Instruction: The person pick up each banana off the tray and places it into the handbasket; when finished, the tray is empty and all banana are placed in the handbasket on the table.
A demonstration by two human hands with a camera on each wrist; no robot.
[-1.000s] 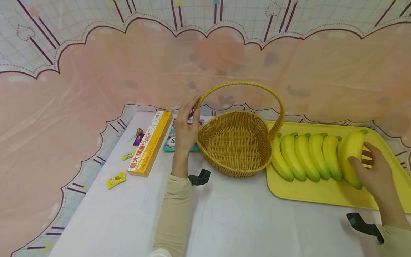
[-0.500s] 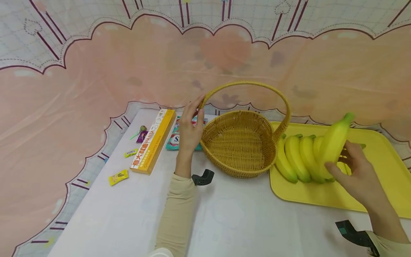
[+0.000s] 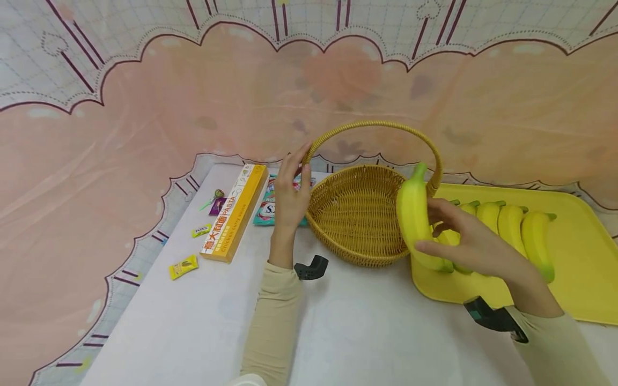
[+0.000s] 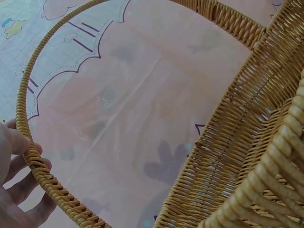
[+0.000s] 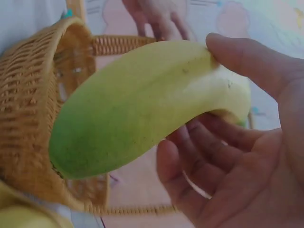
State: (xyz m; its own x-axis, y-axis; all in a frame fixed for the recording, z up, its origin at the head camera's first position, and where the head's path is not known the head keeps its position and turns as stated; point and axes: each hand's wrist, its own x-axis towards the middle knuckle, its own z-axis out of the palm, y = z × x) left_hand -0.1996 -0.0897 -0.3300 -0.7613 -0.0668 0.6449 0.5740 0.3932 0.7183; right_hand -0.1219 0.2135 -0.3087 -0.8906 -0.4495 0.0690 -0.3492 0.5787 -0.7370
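Fingers (image 3: 436, 247) curled round smooth curved banana (image 3: 416, 220), left hand (image 3: 289, 195) gripping woven wicker basket (image 3: 359, 220) handle

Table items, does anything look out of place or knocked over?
Nothing stands out. The basket sits upright with the left hand on its handle, the right hand holds one banana, and the others lie in a row on the tray.
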